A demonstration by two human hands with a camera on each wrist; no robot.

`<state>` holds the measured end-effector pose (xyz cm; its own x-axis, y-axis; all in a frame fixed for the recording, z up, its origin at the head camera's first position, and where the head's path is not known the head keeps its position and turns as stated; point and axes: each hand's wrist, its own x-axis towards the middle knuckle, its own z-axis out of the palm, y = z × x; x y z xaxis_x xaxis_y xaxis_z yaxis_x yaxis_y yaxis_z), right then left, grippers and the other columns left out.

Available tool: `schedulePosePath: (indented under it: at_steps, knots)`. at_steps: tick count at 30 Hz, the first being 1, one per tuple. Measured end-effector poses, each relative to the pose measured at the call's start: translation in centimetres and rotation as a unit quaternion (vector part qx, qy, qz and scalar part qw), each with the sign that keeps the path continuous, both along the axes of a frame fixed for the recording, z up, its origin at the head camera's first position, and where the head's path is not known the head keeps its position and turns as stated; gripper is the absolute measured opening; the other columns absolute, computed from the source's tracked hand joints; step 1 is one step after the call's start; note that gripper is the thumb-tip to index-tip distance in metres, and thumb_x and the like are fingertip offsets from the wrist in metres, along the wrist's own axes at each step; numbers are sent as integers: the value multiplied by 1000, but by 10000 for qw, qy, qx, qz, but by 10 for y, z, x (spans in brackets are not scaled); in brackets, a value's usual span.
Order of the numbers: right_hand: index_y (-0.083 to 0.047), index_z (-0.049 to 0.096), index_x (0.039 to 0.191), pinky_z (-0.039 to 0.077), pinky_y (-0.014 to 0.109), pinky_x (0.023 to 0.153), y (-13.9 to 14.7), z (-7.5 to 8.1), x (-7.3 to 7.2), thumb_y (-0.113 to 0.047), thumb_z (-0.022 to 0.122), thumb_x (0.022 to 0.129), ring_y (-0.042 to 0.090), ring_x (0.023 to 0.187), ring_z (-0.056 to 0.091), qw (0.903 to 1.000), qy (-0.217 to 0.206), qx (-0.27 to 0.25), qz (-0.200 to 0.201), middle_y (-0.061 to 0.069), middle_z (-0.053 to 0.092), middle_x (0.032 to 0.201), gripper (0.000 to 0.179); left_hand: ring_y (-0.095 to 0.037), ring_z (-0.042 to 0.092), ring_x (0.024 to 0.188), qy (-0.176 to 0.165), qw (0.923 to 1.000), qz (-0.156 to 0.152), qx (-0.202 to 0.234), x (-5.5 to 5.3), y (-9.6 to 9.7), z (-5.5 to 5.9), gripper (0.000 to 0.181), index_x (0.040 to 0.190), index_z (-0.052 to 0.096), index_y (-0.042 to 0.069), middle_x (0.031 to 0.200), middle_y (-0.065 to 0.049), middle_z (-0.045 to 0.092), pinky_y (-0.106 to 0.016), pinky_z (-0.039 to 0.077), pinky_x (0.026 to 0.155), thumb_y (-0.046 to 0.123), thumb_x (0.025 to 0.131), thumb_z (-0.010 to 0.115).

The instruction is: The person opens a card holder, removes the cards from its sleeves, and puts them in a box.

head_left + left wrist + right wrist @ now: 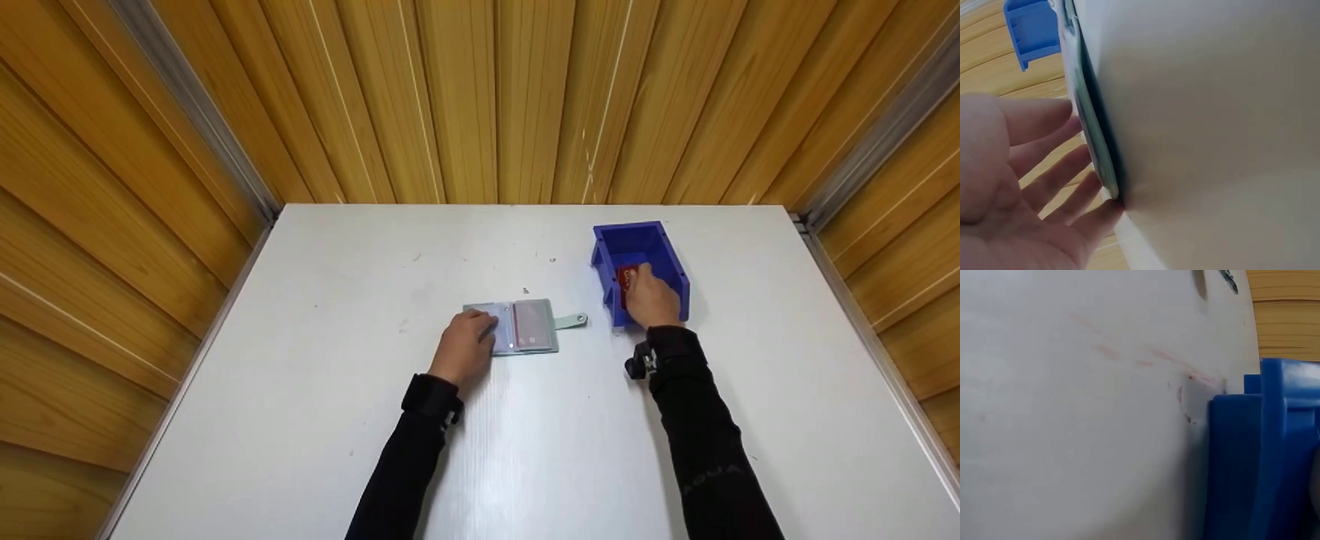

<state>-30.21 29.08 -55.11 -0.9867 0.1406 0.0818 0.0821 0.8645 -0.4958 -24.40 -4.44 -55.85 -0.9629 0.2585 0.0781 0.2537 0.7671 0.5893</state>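
An opened card holder [534, 327] with clear sleeves and a pale green cover lies flat on the white table, its snap strap [571, 321] pointing right. My left hand [463, 346] rests on its left half. In the left wrist view the thumb and fairly straight fingers [1055, 177] touch the holder's edge [1094, 121]. Inside the blue bin [630, 238], my right hand [654, 300] pinches a red card [624, 285] near the left wall. The right wrist view shows mostly the bin's side [1241, 461], and the card is hidden there.
The white table [337, 300] carries small marks and specks. Wood-patterned panels [525, 105] rise behind it and at both sides. The bin's raised walls surround the right hand.
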Motion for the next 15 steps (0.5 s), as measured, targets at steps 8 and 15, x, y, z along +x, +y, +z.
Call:
schedulePosePath:
  at_steps: [8, 15]
  knots:
    - [10, 49, 128, 52, 66, 83, -3, 4, -7, -26, 43, 111, 56, 103, 66, 9974, -670, 253, 14, 41, 65, 111, 40, -28, 61, 121, -170, 9992, 174, 321, -5, -4, 0, 50, 148, 59, 15, 128, -13, 65, -43, 50, 106, 10, 99, 66]
    - [12, 62, 116, 51, 63, 89, -6, 3, -5, -21, 63, 103, 54, 107, 63, 9987, -213, 89, -457, 38, 64, 112, 36, -24, 57, 103, -136, 9995, -16, 279, -5, -5, -1, 48, 144, 62, 12, 116, -12, 63, -44, 51, 97, 8, 97, 69]
